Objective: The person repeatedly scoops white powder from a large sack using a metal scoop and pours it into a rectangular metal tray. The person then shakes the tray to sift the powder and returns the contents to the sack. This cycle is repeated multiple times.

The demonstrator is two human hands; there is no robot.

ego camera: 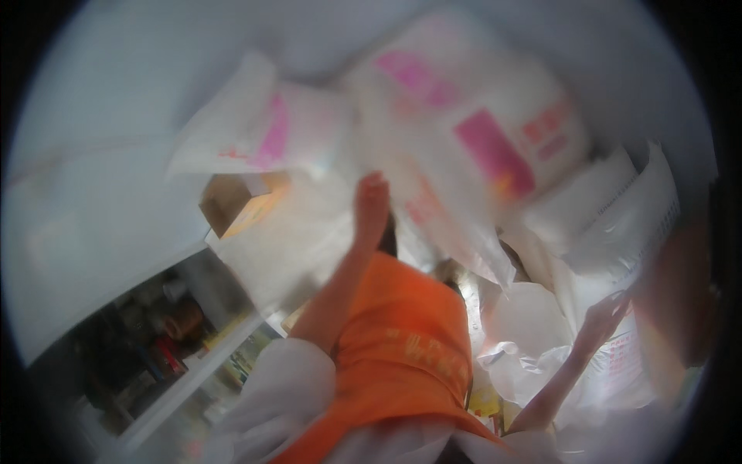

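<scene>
White woven-looking sacks with pink and red print are piled before me, the large one (493,156) upright or leaning at the centre. My left hand (372,200) is raised against the pile with its fingers curled. Whether it grips a sack or only lies in front of it is too blurred to tell. Out to the right, my right hand (606,316) is beside a white sack (603,214) with dark lettering and a blurred brown object (675,296). Its fingertips point toward that object, and contact is unclear. An orange apron (406,348) covers my front.
An open cardboard box (232,203) sits by a smaller white sack (261,127). At the lower left a shelf (191,377) holds several mixed items. Clear plastic wrapping (527,371) lies low on the right. A pale wall (87,203) bounds the left.
</scene>
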